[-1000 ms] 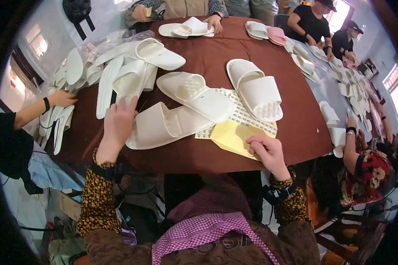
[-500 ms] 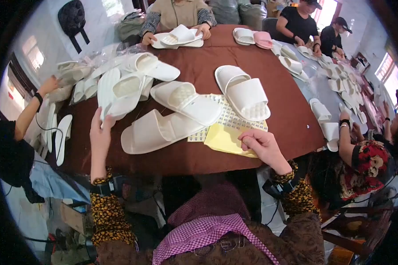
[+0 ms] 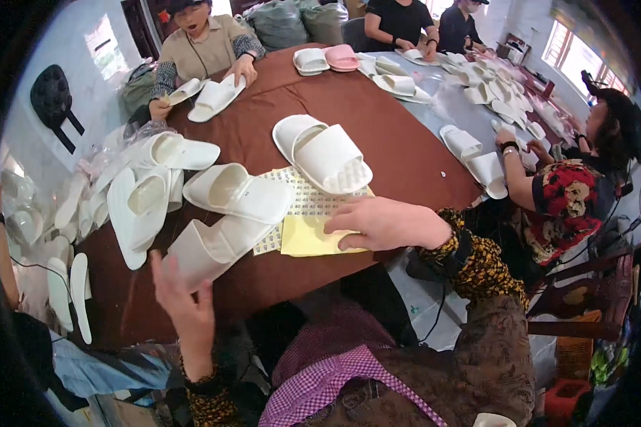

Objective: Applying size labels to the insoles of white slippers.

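My left hand [image 3: 187, 304] is open, fingers apart, at the near end of a white slipper [image 3: 205, 254]; whether it touches the slipper I cannot tell. Another white slipper [image 3: 258, 201] lies across that one. Stretched over a yellow sheet [image 3: 305, 240], my right hand [image 3: 395, 223] has its fingers spread and holds nothing I can see. A sheet of small printed stickers [image 3: 313, 201] lies partly under the slippers. Beyond it rests a white slipper with a broad strap [image 3: 327, 158]. Further left, more white slippers [image 3: 137, 220] overlap one another.
A brown cloth [image 3: 406, 153] covers the table. Across it, a person holds white slippers [image 3: 217, 98]. A white and a pink slipper [image 3: 342, 58] stand at the far edge. On the right, co-workers sit at a grey table [image 3: 434, 117] with many slippers.
My view has swung, shifting the table leftward. My left hand has left the left-hand slippers for the near one. My right hand has gone from closed to spread. The person opposite has separated the slippers.
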Demonstrator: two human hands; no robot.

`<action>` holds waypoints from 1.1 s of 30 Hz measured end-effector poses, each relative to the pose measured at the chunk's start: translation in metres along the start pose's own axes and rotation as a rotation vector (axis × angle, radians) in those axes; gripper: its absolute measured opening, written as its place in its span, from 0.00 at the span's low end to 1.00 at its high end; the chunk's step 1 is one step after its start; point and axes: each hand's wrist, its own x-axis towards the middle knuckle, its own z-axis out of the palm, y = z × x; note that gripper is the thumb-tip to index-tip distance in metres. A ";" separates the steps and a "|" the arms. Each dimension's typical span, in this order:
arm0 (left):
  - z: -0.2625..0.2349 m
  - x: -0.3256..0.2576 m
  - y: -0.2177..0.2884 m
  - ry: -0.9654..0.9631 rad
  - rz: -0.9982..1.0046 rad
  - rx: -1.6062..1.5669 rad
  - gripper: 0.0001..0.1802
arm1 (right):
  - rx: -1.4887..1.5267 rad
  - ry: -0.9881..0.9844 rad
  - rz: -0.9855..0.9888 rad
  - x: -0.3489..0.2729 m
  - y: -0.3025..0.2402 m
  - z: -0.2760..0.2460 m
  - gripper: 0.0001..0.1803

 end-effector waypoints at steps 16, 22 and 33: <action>0.056 0.015 0.023 -0.045 0.090 0.194 0.12 | -0.366 0.136 -0.152 0.052 -0.007 -0.002 0.24; 0.059 0.011 0.020 0.061 0.084 0.155 0.08 | -0.578 0.190 -0.172 0.097 -0.001 0.032 0.20; 0.056 0.003 0.006 0.197 0.094 -0.205 0.14 | -0.694 0.395 -0.177 0.100 -0.007 0.026 0.12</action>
